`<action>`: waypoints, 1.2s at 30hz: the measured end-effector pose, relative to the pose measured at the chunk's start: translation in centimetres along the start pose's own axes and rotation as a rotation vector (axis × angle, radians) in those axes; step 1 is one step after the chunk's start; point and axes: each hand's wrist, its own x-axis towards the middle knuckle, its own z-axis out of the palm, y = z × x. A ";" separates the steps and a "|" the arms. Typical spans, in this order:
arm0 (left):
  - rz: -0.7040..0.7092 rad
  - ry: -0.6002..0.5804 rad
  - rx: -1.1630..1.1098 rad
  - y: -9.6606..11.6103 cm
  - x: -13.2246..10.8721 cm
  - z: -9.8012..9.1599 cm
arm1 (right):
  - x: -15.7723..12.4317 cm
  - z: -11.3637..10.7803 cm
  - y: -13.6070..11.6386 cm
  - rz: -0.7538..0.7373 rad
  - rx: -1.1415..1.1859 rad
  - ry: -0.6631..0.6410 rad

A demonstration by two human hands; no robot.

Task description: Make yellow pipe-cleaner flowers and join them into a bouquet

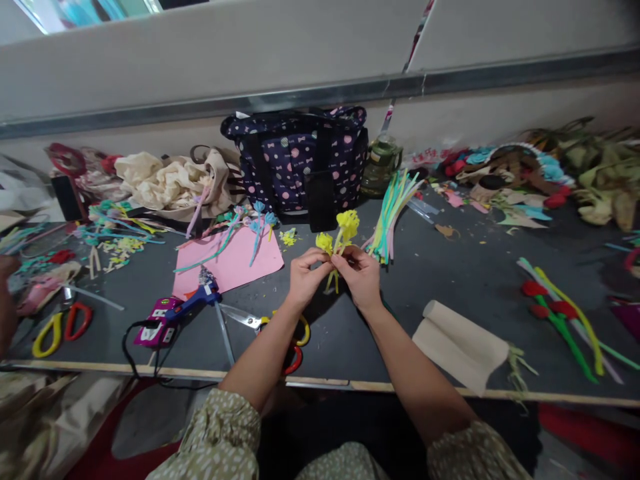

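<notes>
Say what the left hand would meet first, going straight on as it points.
Likely the right hand, close by, just below the yellow flowers; exact depth is unclear.

A dark surface (450, 267) is set below a pale wall (300, 60).
The wall is crossed by a grey rail (475, 79) and divided right of centre by a narrow gap (419, 37), in which red and white are glimpsed. The surface is edged with a pale strip (390, 387). A bright, blue-tinged pane (90, 12) is cut off at upper left; red seating (93, 460) is partly seen below.
</notes>
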 end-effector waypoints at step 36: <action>-0.017 0.095 0.158 -0.5 0.4 -1.3 | -0.1 0.0 0.6 0.094 -0.024 0.061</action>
